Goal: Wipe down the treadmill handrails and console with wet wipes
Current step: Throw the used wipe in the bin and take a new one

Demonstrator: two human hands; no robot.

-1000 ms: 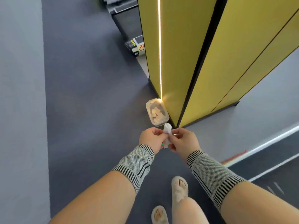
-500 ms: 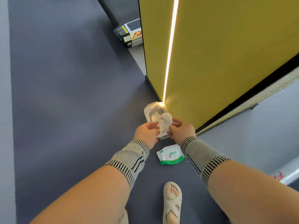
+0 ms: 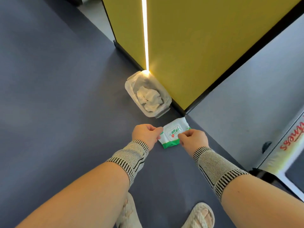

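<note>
A white and green wet wipe pack [image 3: 172, 134] lies on the dark floor in front of me. My left hand [image 3: 145, 134] pinches the pack's left edge. My right hand [image 3: 193, 139] pinches the pack's top near its label, with the fingers curled. Neither hand holds a loose wipe. At the right edge, a treadmill part [image 3: 289, 139] shows white trim and red lettering; its handrails and console are out of view.
A small bin [image 3: 130, 86] lined with clear plastic holds crumpled used wipes and stands against the corner of a yellow wall panel [image 3: 197, 46] with a lit strip. My sandalled feet [image 3: 199, 214] are on the grey floor below.
The crumpled wipe that both hands held over the bin is gone from them and lies in the bin. Both hands have dropped to the wipe pack on the floor.
</note>
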